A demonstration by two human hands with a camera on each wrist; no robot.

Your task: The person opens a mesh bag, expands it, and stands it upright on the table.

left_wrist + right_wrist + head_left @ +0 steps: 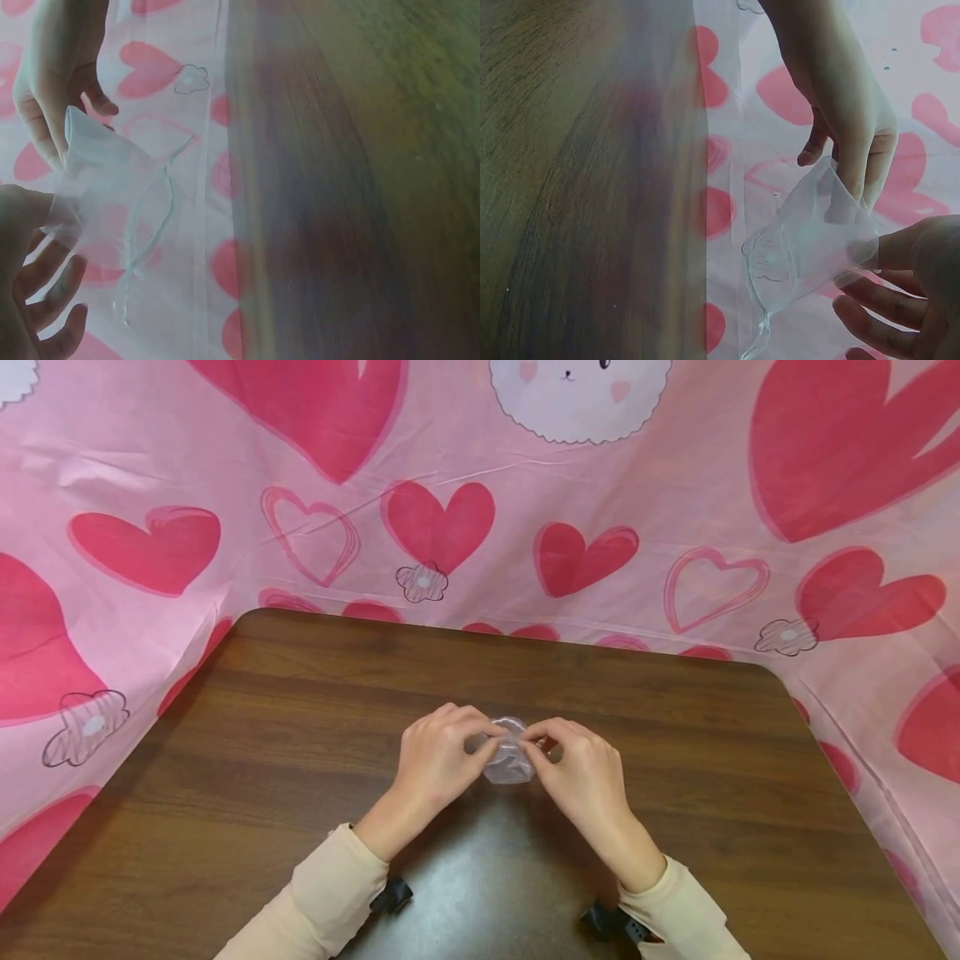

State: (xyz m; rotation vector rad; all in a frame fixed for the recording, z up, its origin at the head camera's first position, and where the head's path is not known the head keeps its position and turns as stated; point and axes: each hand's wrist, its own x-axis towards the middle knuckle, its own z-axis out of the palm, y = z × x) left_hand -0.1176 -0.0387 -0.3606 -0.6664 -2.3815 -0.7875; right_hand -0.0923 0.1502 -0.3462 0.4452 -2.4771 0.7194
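The left hand (435,760) and the right hand (581,772) each pinch one side of a small sheer pouch (510,756), held above the middle of the surface (300,760), toward its near edge. Probably gentle, even pulling opens the mouth best, without tearing it.

A sheer pouch (510,758) hangs between both hands above the table (300,760), cloth backdrop (675,502) behind it.
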